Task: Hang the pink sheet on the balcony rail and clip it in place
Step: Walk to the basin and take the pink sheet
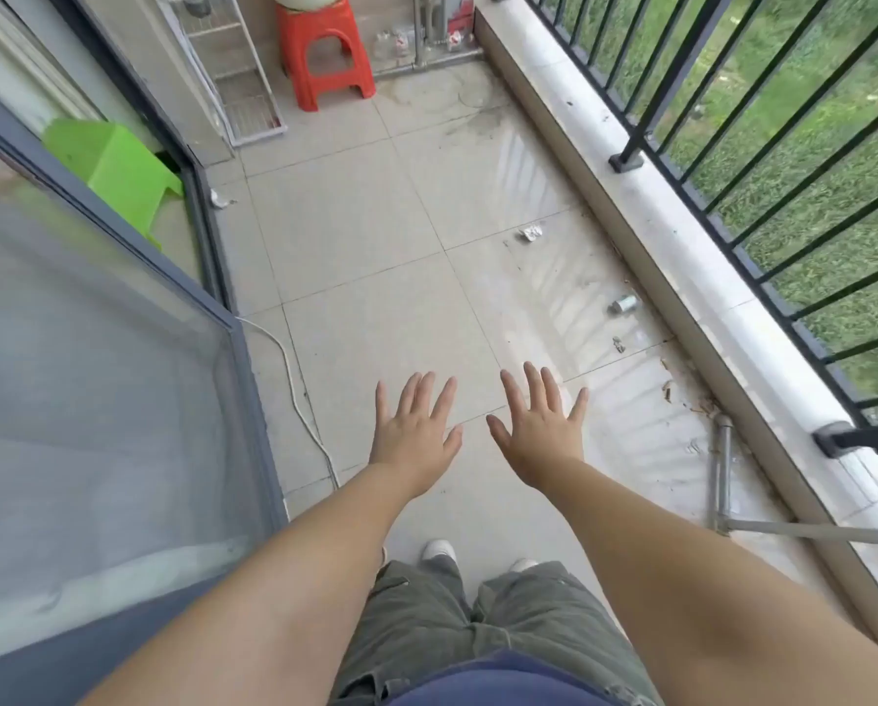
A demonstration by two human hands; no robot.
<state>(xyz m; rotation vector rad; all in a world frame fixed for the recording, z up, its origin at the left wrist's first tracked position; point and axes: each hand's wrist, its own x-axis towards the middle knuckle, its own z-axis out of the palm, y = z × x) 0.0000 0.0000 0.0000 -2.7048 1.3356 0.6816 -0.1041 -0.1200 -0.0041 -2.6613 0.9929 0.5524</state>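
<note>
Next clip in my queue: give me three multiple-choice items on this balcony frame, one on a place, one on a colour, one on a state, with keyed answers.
1. Where does the black balcony railing run relative to the person?
A. On the person's right
B. On the person's left
C. Directly behind the red stool

2. What colour is the stool at the far end of the tiled floor?
A. Blue
B. Red
C. Yellow

3. What are the left hand and right hand doing?
A. Gripping a pink sheet
B. Pinching a clip
C. Open and empty, fingers spread

Answers:
1 A, the bars and the white ledge line the right side.
2 B, its seat and legs are red.
3 C, both palms face down over the floor, holding nothing; no sheet is in view.
</note>
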